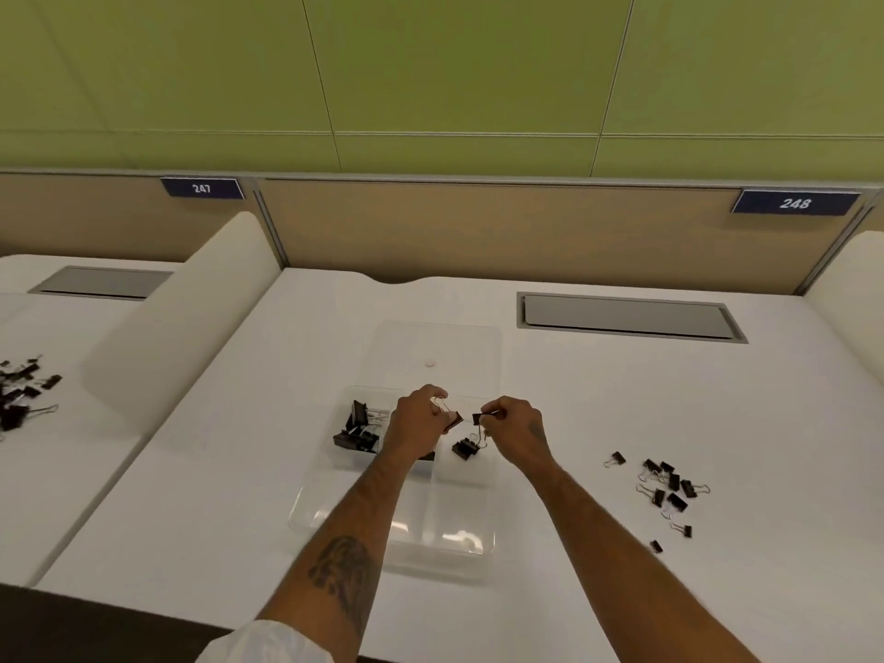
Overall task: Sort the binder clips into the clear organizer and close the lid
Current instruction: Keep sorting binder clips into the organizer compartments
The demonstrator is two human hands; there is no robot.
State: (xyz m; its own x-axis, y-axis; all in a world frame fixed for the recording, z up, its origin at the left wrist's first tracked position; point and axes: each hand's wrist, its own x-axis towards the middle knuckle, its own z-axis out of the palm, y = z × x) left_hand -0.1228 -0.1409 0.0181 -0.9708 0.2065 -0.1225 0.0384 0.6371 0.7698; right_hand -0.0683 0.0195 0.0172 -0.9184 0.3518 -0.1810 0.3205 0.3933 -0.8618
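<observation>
The clear organizer [335,500] lies open on the white desk, its lid [469,342] flat behind it. Large black binder clips [359,429] fill its far left compartment, and a few smaller clips [465,448] lie in the far right one. Above these compartments my left hand [415,421] pinches a dark binder clip [453,419] by its wire handle. My right hand [517,430] holds a small black clip [480,417] just to the right of it. Loose small clips [669,485] are scattered on the desk at the right.
A grey cable hatch [626,317] sits in the desk at the back right. A white divider [191,318] separates the neighbouring desk on the left, where another pile of black clips [21,394] lies. A beige partition rises behind.
</observation>
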